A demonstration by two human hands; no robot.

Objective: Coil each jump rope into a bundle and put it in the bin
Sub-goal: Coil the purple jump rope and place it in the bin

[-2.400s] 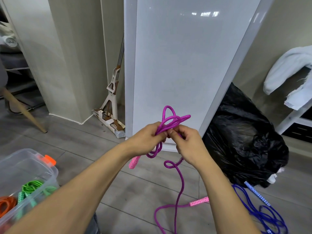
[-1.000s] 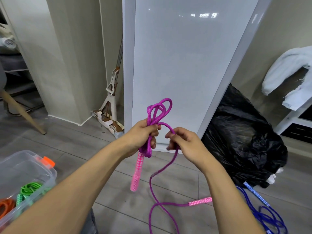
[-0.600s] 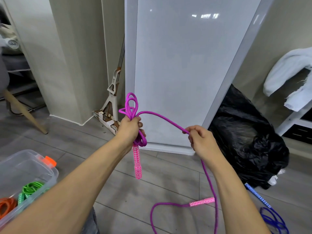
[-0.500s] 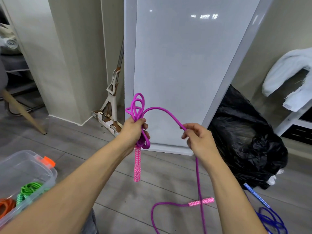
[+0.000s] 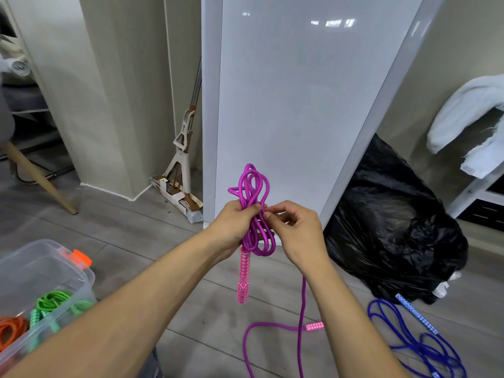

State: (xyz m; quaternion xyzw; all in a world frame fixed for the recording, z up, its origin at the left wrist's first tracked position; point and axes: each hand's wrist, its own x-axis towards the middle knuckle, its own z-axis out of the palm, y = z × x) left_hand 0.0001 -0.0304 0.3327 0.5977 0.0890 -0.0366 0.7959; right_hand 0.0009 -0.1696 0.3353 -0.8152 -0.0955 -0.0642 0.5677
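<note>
Left hand: my left hand (image 5: pixel 234 226) is curled round the middle of the purple jump rope (image 5: pixel 253 186), clamping the loops together so the bundle cannot spring apart while I add to it.
Right hand: my right hand (image 5: pixel 298 231) sits just beside the left, thumb and forefinger pinching a strand of the same rope against the bundle. It is the feeding hand, laying a turn in place.
Bundle: several loops stand above my left fist and a few hang below it, held in the air in front of the white panel (image 5: pixel 300 105).
Pink handle (image 5: pixel 243 274): hangs straight down from under my left fist, left free as the fixed end.
Loose tail (image 5: pixel 302 301): drops from behind my right wrist to the floor and ends at the second handle (image 5: pixel 314 326). I judge a fair length is not yet coiled.
Bin (image 5: pixel 49 257): clear plastic, open, low at my left, with a green rope (image 5: pixel 54 298) and an orange rope (image 5: pixel 11 327) bundled inside.
Blue jump rope (image 5: pixel 425 347): sprawled loose on the floor at my right, beside the black bag (image 5: pixel 395 227), untouched.
Next: I judge more turns are needed, then a wrap to bind the bundle.
Risk: if my left grip slackens, the loops could slip and tangle.
</note>
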